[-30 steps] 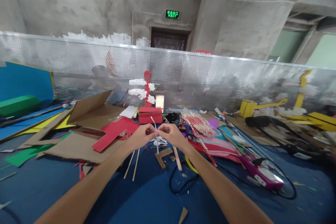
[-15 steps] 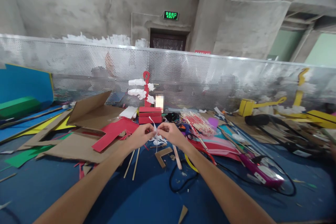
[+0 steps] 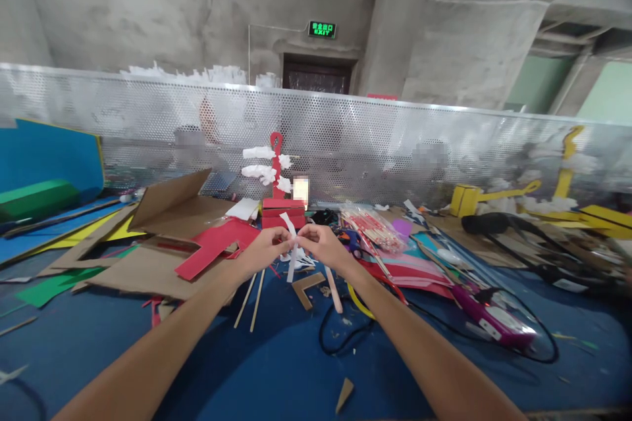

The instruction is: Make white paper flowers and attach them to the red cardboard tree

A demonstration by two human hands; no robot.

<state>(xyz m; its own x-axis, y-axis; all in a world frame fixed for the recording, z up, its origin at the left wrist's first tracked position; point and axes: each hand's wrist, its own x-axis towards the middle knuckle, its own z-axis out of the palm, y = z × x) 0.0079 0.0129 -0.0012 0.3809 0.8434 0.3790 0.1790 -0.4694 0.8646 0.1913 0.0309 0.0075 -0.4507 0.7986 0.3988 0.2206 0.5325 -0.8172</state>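
Between my fingertips is a narrow white paper strip, its lower end hanging down and its upper end sticking up. My left hand pinches it from the left. From the other side my right hand pinches it too, the two hands almost touching. Beneath them lie white paper scraps and an L-shaped cardboard piece. Two thin wooden sticks lie below my left hand. Just behind the hands stands a red box with a red upright bearing white paper pieces.
Cardboard sheets and a red cut-out cover the left. To the right are a bag of patterned sticks, scissors, a black cable and a purple device. A perforated metal screen closes off the back.
The strip has turned, so its hanging part now faces me broadside instead of edge-on. Both hands stay pinched in nearly the same place.
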